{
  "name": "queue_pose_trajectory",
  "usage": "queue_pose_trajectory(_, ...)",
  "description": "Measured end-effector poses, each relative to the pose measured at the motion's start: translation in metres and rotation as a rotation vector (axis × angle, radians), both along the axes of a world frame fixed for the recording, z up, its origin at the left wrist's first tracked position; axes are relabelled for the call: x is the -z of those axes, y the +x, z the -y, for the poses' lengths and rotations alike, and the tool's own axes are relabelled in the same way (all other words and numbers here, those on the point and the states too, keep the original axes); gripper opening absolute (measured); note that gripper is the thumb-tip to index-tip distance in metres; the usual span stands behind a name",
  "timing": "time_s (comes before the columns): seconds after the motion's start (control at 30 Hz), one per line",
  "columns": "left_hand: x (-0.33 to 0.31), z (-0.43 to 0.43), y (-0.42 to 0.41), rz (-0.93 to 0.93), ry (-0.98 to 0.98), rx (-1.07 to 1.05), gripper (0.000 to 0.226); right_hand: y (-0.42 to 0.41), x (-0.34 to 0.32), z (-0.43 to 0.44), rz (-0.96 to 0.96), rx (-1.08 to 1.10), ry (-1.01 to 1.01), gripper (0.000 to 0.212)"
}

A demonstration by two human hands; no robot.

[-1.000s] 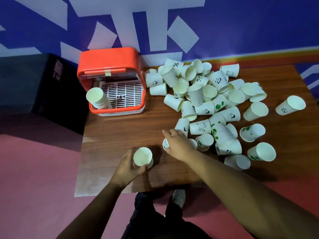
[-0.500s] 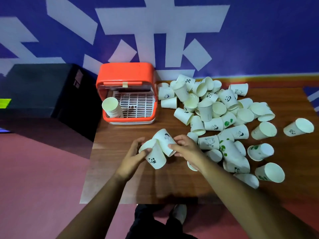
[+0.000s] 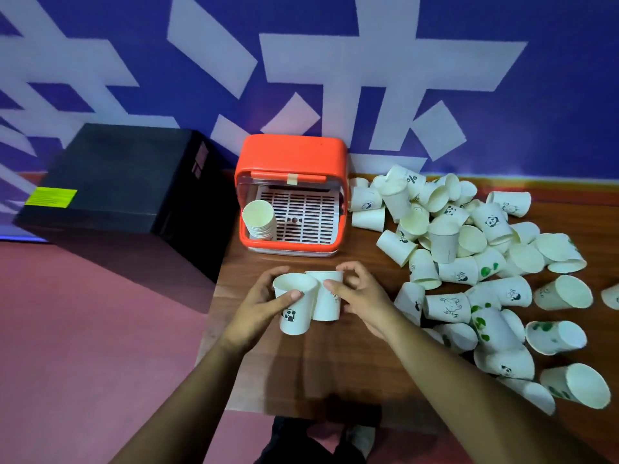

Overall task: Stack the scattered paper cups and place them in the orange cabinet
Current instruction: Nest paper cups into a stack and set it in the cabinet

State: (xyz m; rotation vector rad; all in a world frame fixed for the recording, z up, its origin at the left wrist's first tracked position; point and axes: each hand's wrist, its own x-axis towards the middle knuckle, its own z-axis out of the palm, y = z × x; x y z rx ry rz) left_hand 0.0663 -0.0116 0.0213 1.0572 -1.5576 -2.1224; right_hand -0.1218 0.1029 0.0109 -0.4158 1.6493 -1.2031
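**Cups in both hands, nesting step under way**

Farthest left, a black box (image 3: pixel 110 182) stands off the table's end. Next to it, the orange cabinet (image 3: pixel 291 155) sits open-fronted at the back corner of the wooden table (image 3: pixel 268 380), with a short stack of cups (image 3: pixel 258 222) leaning in its left side on the white grid.

In front of the cabinet, the left hand (image 3: pixel 258 306) has its fingers and thumb curled round a panda-printed cup (image 3: pixel 294 316), mouth upward and tilted toward the camera. Touching it on the right is a second cup (image 3: pixel 326 301), upright, pinched by the right hand (image 3: pixel 365 299) with fingers wrapped over its rim and side. The two cups sit side by side, not yet one inside the other.

To the right, the scattered pile of cups (image 3: pixel 469 249) covers much of the table, most lying on their sides.

By my reading, the step in hand is joining this pair. The next move calls for lifting one cup above the other, lining base to mouth, and pressing down gently so thin paper does not crumple. Most of the task remains.
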Motion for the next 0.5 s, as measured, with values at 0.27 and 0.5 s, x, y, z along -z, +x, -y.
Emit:
queue_pose_trajectory(0.27,-0.015,0.096,0.022,-0.01,-0.185,-0.264,0.062,0.01,-0.01,0.073,-0.174,0.015,-0.033,0.043)
queue_pose_trajectory(0.5,-0.008,0.168,-0.013,0.049,-0.371,-0.285,0.075,0.002,-0.017,0.111,-0.35,0.112,-0.091,0.053)
